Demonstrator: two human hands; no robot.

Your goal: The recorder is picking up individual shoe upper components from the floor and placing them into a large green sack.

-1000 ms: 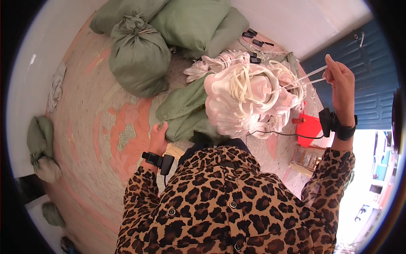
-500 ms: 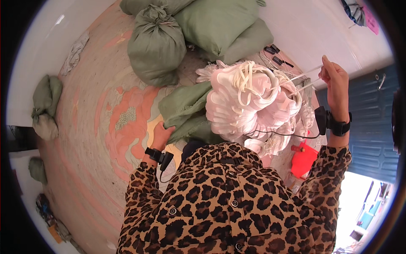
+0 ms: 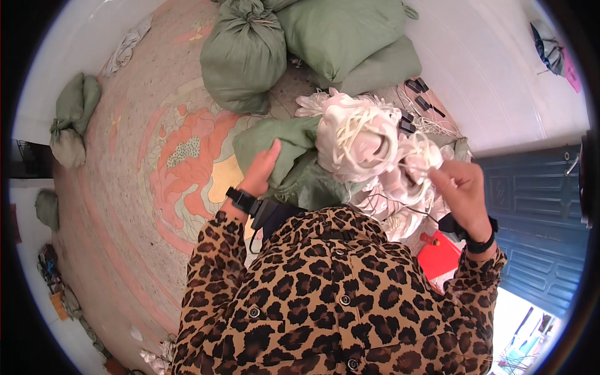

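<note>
A bundle of white, pinkish shoe uppers [image 3: 359, 140] with cream laces lies in front of me, partly over a crumpled green sack [image 3: 319, 181]. My left hand [image 3: 262, 167] grips the sack's cloth at its left side, and some of those fingers are hidden. At the bundle's right side, my right hand [image 3: 461, 187] is closed in a pinch close to a smaller clump of uppers [image 3: 420, 156]. What sits between its fingertips is too small to make out. A dark cord crosses the uppers near my right wrist.
Full green sacks [image 3: 244, 56] stand at the far side, beside a white wall. Black small devices with cables [image 3: 420, 94] lie right of them. A red container [image 3: 439, 255] is near my right forearm, with a blue door [image 3: 537, 206] beyond. More sacks [image 3: 75, 112] sit far left.
My right hand has come down and left from its raised spot, where it pulled white strings taut, to the uppers. My left hand has moved up along the green sack. The view has shifted.
</note>
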